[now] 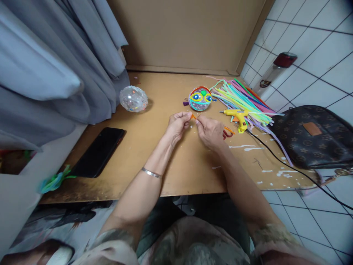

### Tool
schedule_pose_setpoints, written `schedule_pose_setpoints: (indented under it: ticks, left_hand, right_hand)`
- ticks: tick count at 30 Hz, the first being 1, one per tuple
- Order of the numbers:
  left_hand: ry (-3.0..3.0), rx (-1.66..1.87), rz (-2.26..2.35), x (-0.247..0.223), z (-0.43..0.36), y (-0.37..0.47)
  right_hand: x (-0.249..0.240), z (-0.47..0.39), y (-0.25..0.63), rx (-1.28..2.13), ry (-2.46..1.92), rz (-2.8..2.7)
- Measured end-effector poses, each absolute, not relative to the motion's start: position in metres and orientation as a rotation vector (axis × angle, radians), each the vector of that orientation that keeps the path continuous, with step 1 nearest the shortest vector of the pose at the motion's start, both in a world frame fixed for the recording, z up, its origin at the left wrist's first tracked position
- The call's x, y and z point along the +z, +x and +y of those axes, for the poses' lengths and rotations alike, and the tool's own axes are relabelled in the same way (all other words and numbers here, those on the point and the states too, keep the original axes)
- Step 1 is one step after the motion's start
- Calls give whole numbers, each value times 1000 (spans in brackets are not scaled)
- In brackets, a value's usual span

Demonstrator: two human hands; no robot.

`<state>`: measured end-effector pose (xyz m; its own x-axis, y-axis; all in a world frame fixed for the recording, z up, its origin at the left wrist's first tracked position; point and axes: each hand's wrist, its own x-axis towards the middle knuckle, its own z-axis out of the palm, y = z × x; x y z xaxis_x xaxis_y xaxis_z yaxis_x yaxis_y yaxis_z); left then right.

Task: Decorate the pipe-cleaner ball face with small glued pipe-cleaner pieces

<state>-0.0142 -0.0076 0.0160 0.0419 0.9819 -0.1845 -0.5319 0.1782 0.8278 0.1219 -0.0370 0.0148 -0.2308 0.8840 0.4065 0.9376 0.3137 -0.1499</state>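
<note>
Both my hands meet over the middle of the wooden table, pinching a short orange pipe cleaner (193, 116) between them. My left hand (178, 125) is closed on its left end, and my right hand (210, 131) grips the other side. Just beyond them sits a clear round ball (200, 98) decorated with a colourful face of blue eyes, yellow outlines and a green nose. A yellow glue gun (237, 116) lies right of my right hand. Beside that hand, partly hidden by it, are dark red and orange pieces (228, 133).
Many colourful pipe cleaners (242, 97) lie at the back right, near a dark patterned bag (314, 138). A clear ball (134, 99) and a black phone (98, 152) are on the left. The glue gun's cable (284, 162) crosses the right side.
</note>
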Motion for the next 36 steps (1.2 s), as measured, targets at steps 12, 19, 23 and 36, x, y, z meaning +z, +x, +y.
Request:
schedule_pose_setpoints:
  ticks: [12,19,23,36]
  left_hand:
    - [312,1304,840,12,-13,3]
    - [164,1270,833,0,-7,7]
    - [137,1216,804,-4,-8,10]
    - [104,1087,749,6,-16,10]
  right_hand:
    - [0,-44,96,-250,-1683,-2132]
    - [-6,-42,93,-229,-1679,-1998]
    - [-7,-39,99,-259,-1683,-2012]
    - [7,-34,114,-146,-1720,-2021]
